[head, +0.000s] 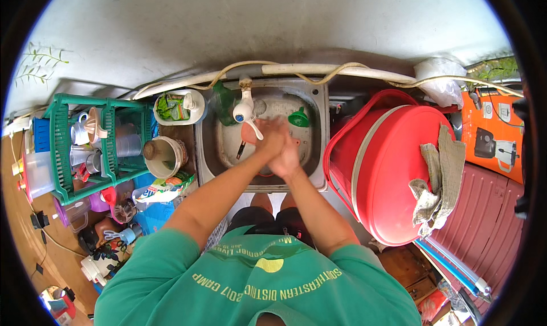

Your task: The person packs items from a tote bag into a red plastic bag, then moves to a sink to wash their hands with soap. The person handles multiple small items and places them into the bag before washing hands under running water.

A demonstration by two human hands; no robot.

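My left hand (pixel 273 139) and my right hand (pixel 285 156) are pressed together over a steel sink (pixel 260 181), just below and right of the white faucet (pixel 245 108). Their fingers are blurred, and whether anything lies between the palms cannot be seen. A green plastic funnel (pixel 299 117) sits in the basin to their right. Behind the faucet's left side lies a green bottle (pixel 224 103). Partly hidden under the hands is a pinkish-orange item (pixel 248 134), with a small dark-tipped object (pixel 241 150) beside it.
Left of the sink stand a cut white container (pixel 171 119) with green packets and a pump bottle, a white bucket (pixel 164 157), and a green dish rack (pixel 85 193) with cups. A large red lidded tub (pixel 384 168) bearing cloths (pixel 448 168) is at right. A pipe (pixel 299 69) runs behind.
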